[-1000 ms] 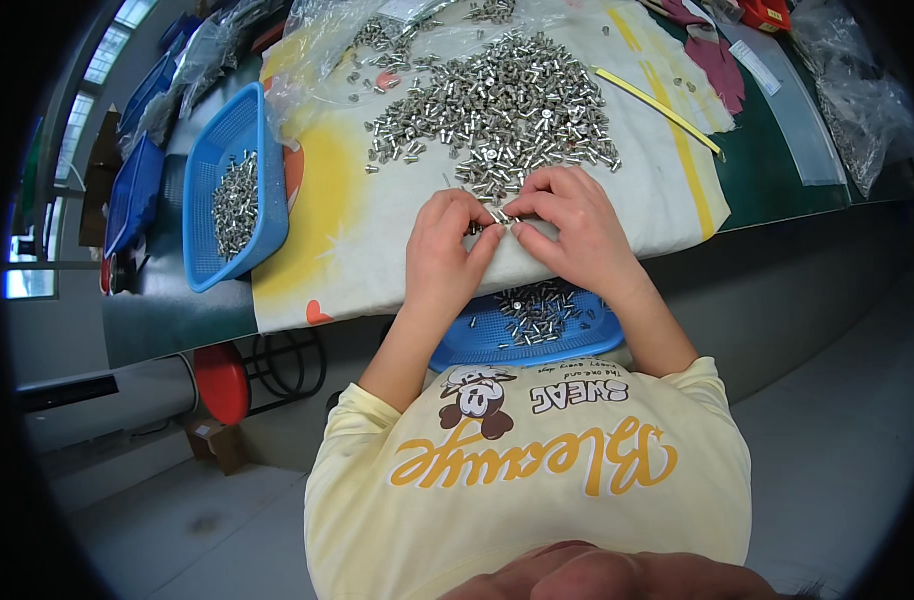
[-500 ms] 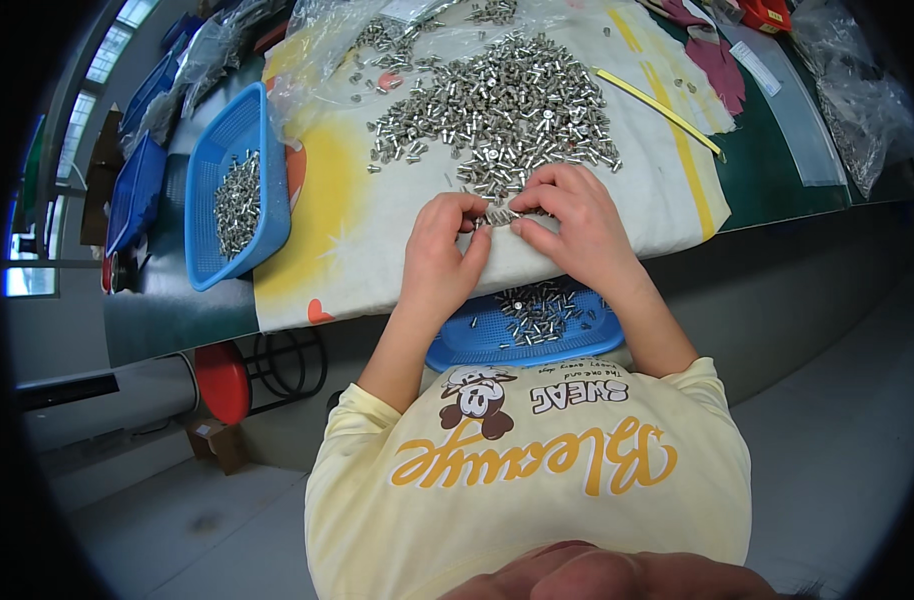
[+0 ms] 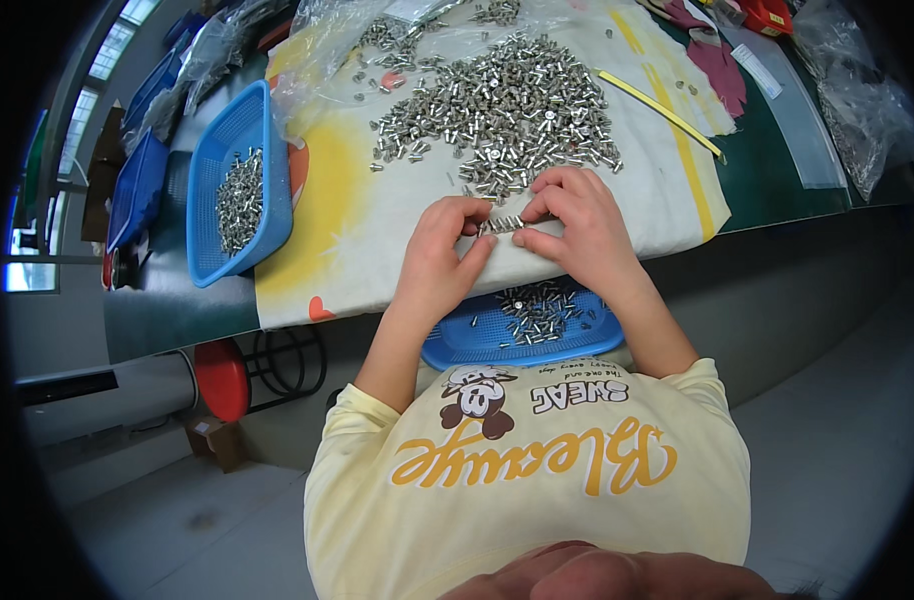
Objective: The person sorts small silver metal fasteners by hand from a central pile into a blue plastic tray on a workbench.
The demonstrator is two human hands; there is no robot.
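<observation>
Between my two hands, at the front of the cloth, a short row of small silver metal pins (image 3: 503, 225) lies side by side. My left hand (image 3: 445, 240) closes on the row's left end with thumb and fingertips. At the right end, my right hand (image 3: 580, 222) pinches it the same way. Just beyond my fingers spreads a large loose pile of the same metal pins (image 3: 517, 105). Below my hands, at the table's front edge, a shallow blue basket (image 3: 527, 350) contains more of these parts, partly hidden by my forearms and shirt.
A deeper blue basket (image 3: 277, 200) with silver parts stands at the left. A yellow strip (image 3: 661, 115) lies right of the pile on the patterned cloth (image 3: 357, 250). Clear plastic bags (image 3: 312, 50) lie at the back left; a red stool (image 3: 222, 380) stands below the table.
The row of pins between my hands now shows more plainly, lined up in a straight band. My right fingers have shifted slightly right; my left hand has barely moved.
</observation>
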